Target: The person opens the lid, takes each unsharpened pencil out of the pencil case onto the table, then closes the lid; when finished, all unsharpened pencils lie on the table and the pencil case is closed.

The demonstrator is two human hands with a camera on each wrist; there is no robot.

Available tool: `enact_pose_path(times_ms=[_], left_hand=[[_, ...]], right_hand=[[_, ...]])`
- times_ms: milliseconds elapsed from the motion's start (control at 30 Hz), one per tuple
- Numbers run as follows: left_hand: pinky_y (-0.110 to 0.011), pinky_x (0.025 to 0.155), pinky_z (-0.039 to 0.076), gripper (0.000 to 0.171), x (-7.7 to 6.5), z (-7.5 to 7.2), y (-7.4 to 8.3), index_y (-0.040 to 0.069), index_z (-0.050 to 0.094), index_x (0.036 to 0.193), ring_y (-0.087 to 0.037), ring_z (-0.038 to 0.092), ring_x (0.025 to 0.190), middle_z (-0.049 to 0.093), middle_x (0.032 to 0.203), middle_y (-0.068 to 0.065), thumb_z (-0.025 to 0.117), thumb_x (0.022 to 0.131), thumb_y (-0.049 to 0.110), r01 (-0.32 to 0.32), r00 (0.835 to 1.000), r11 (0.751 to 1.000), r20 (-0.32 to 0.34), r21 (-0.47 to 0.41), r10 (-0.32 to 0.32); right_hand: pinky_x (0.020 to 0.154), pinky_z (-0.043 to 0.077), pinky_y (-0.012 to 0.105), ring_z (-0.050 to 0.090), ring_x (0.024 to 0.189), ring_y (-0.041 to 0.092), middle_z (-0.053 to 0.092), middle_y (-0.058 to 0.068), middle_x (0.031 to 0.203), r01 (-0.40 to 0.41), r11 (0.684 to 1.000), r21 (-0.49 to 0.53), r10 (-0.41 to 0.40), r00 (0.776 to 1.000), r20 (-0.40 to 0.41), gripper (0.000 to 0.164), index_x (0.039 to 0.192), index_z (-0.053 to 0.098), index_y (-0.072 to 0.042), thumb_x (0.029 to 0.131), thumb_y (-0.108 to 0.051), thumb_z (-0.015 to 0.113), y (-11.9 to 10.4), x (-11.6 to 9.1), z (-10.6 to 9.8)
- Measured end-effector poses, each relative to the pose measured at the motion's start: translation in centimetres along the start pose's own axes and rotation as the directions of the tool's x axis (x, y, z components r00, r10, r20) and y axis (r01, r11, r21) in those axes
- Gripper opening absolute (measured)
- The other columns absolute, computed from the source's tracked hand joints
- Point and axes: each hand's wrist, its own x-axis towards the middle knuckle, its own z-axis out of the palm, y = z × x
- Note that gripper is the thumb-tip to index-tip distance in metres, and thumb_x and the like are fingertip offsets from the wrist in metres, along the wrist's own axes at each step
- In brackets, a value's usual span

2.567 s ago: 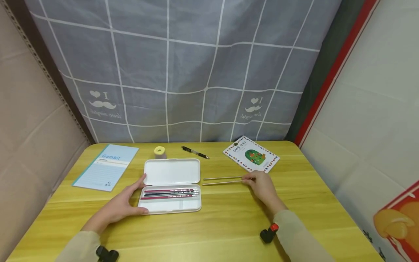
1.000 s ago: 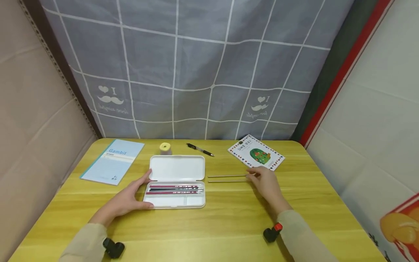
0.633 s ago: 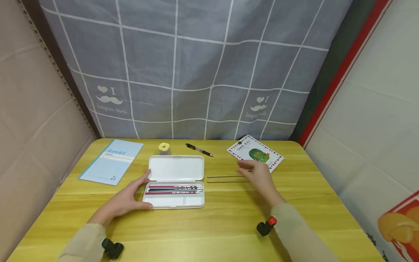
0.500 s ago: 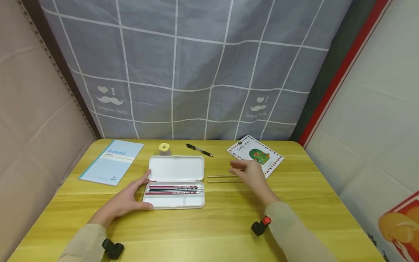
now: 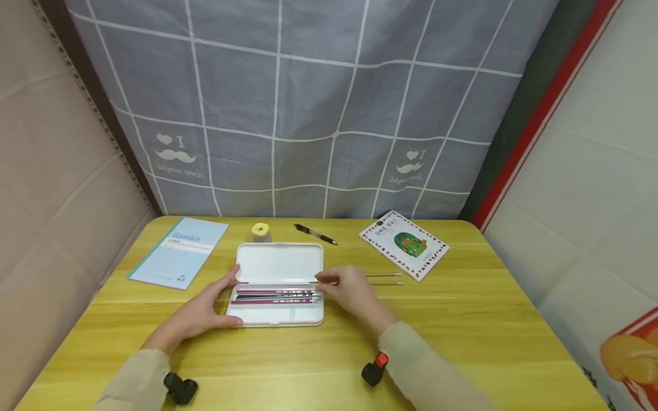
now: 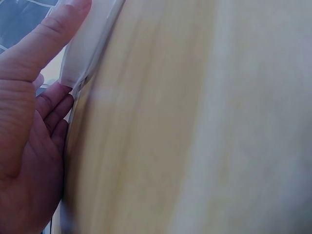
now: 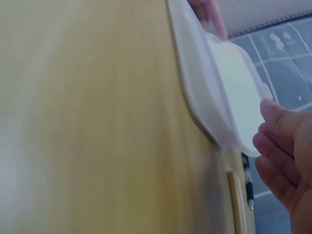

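A white pencil case [image 5: 257, 319] lies open on the table, its lid [image 5: 280, 262] folded back. Several red and dark pencils [image 5: 275, 297] lie in its tray. My left hand [image 5: 197, 317] holds the case's left end, thumb at the front corner and fingers at the back; the left wrist view shows fingertips against the case wall [image 6: 90, 44]. My right hand [image 5: 354, 291] is at the case's right edge, fingers loosely bent, nothing visible between them in the right wrist view. Two light wooden pencils [image 5: 388, 283] with eraser ends lie under and beyond it, partly hidden.
A blue notebook [image 5: 180, 251] lies at the left, a white illustrated booklet [image 5: 406, 245] at the back right. Behind the case stand a small yellow-topped container [image 5: 261, 232] and a black pen [image 5: 316, 234]. A grey checked cloth [image 5: 308, 114] hangs behind the table.
My right hand has let go of the right ends of the two wooden pencils and moved left to the case, uncovering their eraser ends. My left hand keeps its place.
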Motion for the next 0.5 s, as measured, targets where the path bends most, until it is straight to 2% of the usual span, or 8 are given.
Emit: enact_pose_path(times_ms=[167, 300, 500], left_hand=[[-0.074, 0.118, 0.015, 0.123, 0.1, 0.1, 0.0, 0.02, 0.015, 0.17, -0.05, 0.024, 0.15, 0.052, 0.151, -0.019, 0.093, 0.077, 0.039, 0.015, 1.0, 1.0, 0.004, -0.007, -0.015], [-0.074, 0.118, 0.015, 0.124, -0.1, 0.4, -0.2, 0.02, 0.015, 0.17, -0.048, 0.024, 0.15, 0.053, 0.151, -0.017, 0.094, 0.076, 0.04, 0.032, 0.999, 0.999, 0.008, -0.009, -0.032], [-0.075, 0.117, 0.016, 0.123, -0.1, 0.2, -0.2, 0.021, 0.015, 0.17, -0.05, 0.024, 0.15, 0.052, 0.152, -0.018, 0.093, 0.077, 0.04, 0.02, 1.0, 1.0, -0.003, -0.002, -0.02]], right_hand=[[0.084, 0.06, 0.029, 0.072, 0.094, 0.009, 0.08, -0.004, 0.102, -0.012, 0.994, -0.109, 0.019, 0.997, 0.071, 0.023, 0.112, 0.083, -0.014, 0.089, -0.02, 0.085, -0.9, -0.3, 1.7], [0.084, 0.06, 0.029, 0.072, 0.094, 0.006, 0.08, -0.006, 0.103, 0.036, 0.98, -0.196, -0.018, 0.996, 0.091, 0.022, 0.112, 0.084, -0.016, 0.09, -0.02, 0.084, -1.1, -0.3, 2.6], [0.086, 0.06, 0.031, 0.073, 0.096, 0.009, 0.08, -0.007, 0.104, 0.119, 0.937, -0.328, -0.092, 0.991, 0.097, 0.019, 0.11, 0.084, -0.02, 0.092, -0.021, 0.083, -1.0, 0.2, 3.4]])
